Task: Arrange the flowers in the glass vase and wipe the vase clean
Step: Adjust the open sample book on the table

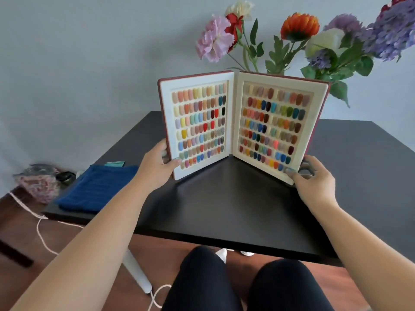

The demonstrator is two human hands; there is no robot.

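A bunch of artificial flowers (294,37), pink, red, orange, white and purple, rises behind an open nail-colour swatch book (241,124) that stands upright on the black table (224,209). The book hides the vase and the lower stems. My left hand (160,167) grips the book's lower left corner. My right hand (312,176) grips its lower right corner. A folded blue cloth (96,187) lies on the table's left edge, apart from both hands.
A small teal item (115,163) lies behind the blue cloth. A crumpled patterned bag (38,180) and a dark round object (65,176) sit left of the table. A white cord (40,227) trails over the wooden floor. My knees (247,281) are under the near edge.
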